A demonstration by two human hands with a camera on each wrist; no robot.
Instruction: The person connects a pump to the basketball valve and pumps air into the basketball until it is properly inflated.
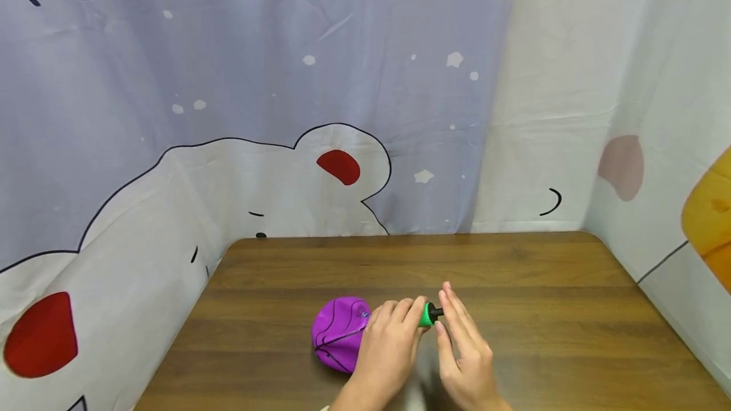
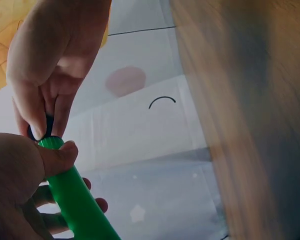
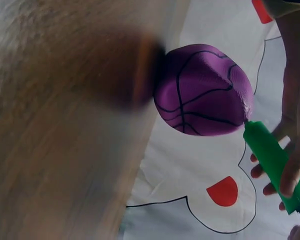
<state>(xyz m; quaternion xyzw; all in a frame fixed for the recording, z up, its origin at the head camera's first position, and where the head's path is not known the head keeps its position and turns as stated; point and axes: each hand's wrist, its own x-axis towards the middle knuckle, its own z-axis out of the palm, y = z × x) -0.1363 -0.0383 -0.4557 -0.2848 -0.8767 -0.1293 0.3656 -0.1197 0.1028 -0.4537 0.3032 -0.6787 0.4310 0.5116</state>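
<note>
A person's left hand curls round the green barrel of a hand pump, thumb on top and fingers beneath, near the front edge of a wooden table. The pump's tip meets a partly deflated purple basketball lying on the tabletop just left of that hand. The right hand, fingers mostly extended, pinches the pump's black handle at the barrel's end. A cartoon-printed cloth backdrop hangs behind the table's far edge.
</note>
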